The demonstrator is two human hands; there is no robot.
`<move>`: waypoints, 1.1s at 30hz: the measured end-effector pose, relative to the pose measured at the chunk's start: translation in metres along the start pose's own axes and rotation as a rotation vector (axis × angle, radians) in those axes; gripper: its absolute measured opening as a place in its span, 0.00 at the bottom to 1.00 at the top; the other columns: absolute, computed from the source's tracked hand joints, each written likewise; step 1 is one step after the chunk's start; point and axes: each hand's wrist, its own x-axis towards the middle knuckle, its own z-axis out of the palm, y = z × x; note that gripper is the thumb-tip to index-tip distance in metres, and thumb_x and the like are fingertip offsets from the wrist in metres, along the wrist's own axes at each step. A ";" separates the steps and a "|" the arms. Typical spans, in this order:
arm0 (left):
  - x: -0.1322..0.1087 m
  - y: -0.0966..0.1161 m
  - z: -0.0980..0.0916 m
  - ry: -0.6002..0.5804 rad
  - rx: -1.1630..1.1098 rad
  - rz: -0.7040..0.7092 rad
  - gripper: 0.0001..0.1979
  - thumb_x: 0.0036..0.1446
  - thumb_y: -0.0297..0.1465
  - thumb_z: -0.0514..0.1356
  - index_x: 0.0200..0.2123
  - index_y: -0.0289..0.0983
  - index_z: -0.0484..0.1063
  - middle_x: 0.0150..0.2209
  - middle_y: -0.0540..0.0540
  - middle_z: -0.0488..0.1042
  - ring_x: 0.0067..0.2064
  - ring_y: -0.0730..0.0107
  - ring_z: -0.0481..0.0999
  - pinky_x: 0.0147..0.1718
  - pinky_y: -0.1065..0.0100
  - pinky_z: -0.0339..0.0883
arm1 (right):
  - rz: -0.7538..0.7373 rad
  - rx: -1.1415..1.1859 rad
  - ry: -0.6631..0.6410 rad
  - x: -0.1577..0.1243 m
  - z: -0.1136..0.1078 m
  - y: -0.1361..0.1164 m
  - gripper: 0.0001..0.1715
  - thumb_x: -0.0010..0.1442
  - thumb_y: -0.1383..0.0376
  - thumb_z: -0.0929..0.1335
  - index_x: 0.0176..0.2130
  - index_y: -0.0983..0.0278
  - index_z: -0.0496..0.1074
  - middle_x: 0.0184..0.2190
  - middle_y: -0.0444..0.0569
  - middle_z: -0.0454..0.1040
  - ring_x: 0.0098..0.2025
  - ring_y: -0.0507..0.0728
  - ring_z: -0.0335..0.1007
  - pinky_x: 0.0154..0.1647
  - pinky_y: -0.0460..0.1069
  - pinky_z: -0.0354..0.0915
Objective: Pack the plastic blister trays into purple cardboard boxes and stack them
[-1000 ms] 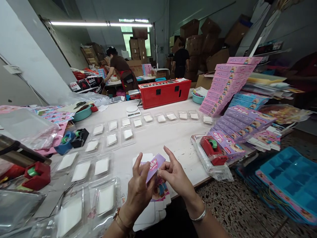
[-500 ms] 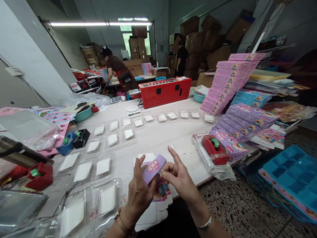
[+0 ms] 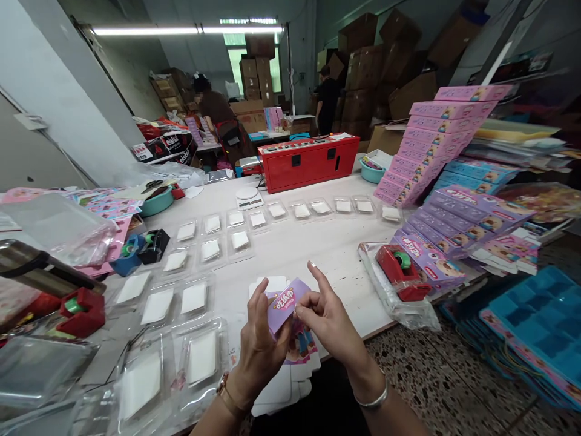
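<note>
Both my hands hold a small purple printed card box (image 3: 284, 303) just above the near edge of the white table (image 3: 318, 248). My left hand (image 3: 258, 348) wraps round its left side with the fingers curled. My right hand (image 3: 327, 320) pinches its right end, forefinger sticking up. Under them lies a stack of flat printed card blanks (image 3: 290, 372). Clear plastic trays with white pads (image 3: 195, 357) spread across the table to the left and further back.
A red tape dispenser (image 3: 399, 274) sits on a plastic bag to the right, another red one (image 3: 79, 309) at the left. Stacks of purple and pink boxes (image 3: 454, 218) fill the right side. A red machine (image 3: 308, 160) stands at the back; two people work beyond it.
The hands and the purple box have stayed together, shifting slightly; the box is tilted a little more toward me. The view has drifted a bit to the left.
</note>
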 end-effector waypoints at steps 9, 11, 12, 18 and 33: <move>0.007 -0.004 -0.006 -0.132 0.119 0.141 0.18 0.66 0.22 0.58 0.56 0.40 0.74 0.58 0.35 0.73 0.56 0.57 0.79 0.50 0.60 0.80 | 0.037 0.002 -0.011 -0.004 -0.003 0.003 0.62 0.57 0.64 0.73 0.76 0.64 0.37 0.23 0.32 0.66 0.26 0.50 0.63 0.33 0.48 0.64; 0.008 -0.004 -0.007 -0.127 0.121 0.165 0.17 0.65 0.22 0.58 0.55 0.39 0.75 0.55 0.36 0.76 0.55 0.59 0.80 0.51 0.59 0.80 | 0.033 0.026 -0.015 -0.004 -0.004 0.005 0.63 0.57 0.63 0.74 0.76 0.64 0.37 0.23 0.33 0.67 0.26 0.50 0.63 0.32 0.48 0.64; 0.008 -0.004 -0.006 -0.121 0.117 0.169 0.17 0.65 0.22 0.58 0.55 0.39 0.75 0.54 0.36 0.77 0.54 0.59 0.80 0.51 0.59 0.80 | 0.029 0.038 -0.021 -0.004 -0.004 0.007 0.63 0.57 0.63 0.74 0.76 0.64 0.36 0.24 0.33 0.67 0.26 0.51 0.64 0.32 0.48 0.64; 0.009 -0.009 -0.006 -0.111 0.062 0.096 0.18 0.65 0.23 0.58 0.56 0.40 0.75 0.55 0.36 0.78 0.54 0.59 0.81 0.50 0.60 0.80 | -0.086 0.031 0.053 0.001 0.003 0.035 0.60 0.63 0.57 0.73 0.77 0.60 0.34 0.27 0.36 0.69 0.29 0.52 0.65 0.35 0.48 0.65; -0.049 -0.009 -0.011 0.183 -0.225 -0.640 0.46 0.64 0.38 0.64 0.75 0.45 0.40 0.73 0.34 0.56 0.73 0.44 0.59 0.65 0.42 0.64 | -0.545 -0.289 0.037 0.028 -0.040 0.032 0.62 0.66 0.63 0.71 0.76 0.55 0.24 0.53 0.53 0.76 0.54 0.60 0.75 0.57 0.57 0.70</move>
